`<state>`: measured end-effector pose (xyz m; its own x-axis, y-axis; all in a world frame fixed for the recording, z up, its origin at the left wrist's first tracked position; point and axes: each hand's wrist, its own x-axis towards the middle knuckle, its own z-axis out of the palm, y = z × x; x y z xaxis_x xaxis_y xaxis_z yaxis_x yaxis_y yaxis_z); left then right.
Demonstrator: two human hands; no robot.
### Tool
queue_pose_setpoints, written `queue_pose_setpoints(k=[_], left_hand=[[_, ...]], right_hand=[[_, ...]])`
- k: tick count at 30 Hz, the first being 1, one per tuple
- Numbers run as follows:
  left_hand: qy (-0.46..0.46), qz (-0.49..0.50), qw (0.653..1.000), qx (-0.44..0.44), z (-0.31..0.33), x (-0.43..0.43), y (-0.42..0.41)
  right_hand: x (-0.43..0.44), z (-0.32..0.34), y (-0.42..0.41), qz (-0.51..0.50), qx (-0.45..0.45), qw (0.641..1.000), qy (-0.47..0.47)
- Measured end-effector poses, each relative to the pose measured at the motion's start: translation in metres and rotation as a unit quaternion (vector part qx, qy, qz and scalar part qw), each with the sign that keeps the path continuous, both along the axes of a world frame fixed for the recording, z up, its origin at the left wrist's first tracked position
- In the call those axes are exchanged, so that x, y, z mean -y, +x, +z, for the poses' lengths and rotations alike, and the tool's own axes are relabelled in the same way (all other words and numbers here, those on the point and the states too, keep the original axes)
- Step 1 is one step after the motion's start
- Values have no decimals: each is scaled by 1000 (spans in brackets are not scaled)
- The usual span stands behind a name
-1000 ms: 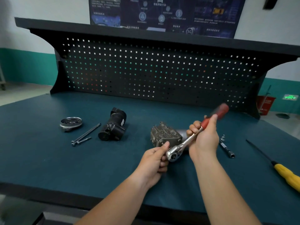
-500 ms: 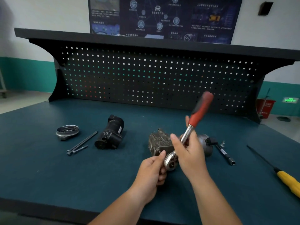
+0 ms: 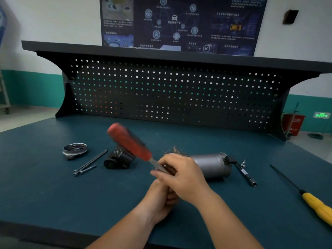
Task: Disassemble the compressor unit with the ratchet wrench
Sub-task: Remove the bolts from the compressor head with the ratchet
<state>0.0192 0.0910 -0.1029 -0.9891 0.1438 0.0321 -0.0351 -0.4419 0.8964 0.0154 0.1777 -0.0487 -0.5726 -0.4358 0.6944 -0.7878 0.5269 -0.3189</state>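
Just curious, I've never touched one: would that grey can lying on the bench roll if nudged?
Probably: the grey can lies on its round side. The black fitting at one end might catch and stop it soon. It looks like metal, so likely heavy for its size.

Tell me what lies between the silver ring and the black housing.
Two long bolts lie on the bench between the silver ring and black housing; head view.

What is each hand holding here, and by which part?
Right hand grips the ratchet wrench on its metal shank, just below the red handle. Left hand curls beneath it; its hold is hidden.
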Motion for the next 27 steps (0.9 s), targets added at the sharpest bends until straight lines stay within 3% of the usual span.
queue_pose_setpoints(k=[4,8,10,16,20,24,27], left_hand=[[-4,-49,999,-3,2,7,1],[32,-49,998,18,1,6,0],[46,-53,997,19,0,6,-1],[18,-53,998,-2,-3,6,-3],[-27,-48,998,-19,-5,5,-2],[-20,-47,998,-31,-5,6,-3],[-24,-43,998,-37,-5,6,-1]], right_hand=[[-1,-25,2,-51,-40,969,-237],[0,-41,0,-77,57,887,-451],[-3,-44,-2,-72,93,858,-501],[-9,-46,-3,-107,44,908,-403],[-13,-44,-2,-125,-19,900,-417],[-15,-43,-3,-120,-7,888,-444],[-14,-45,-4,-128,-22,900,-415]])
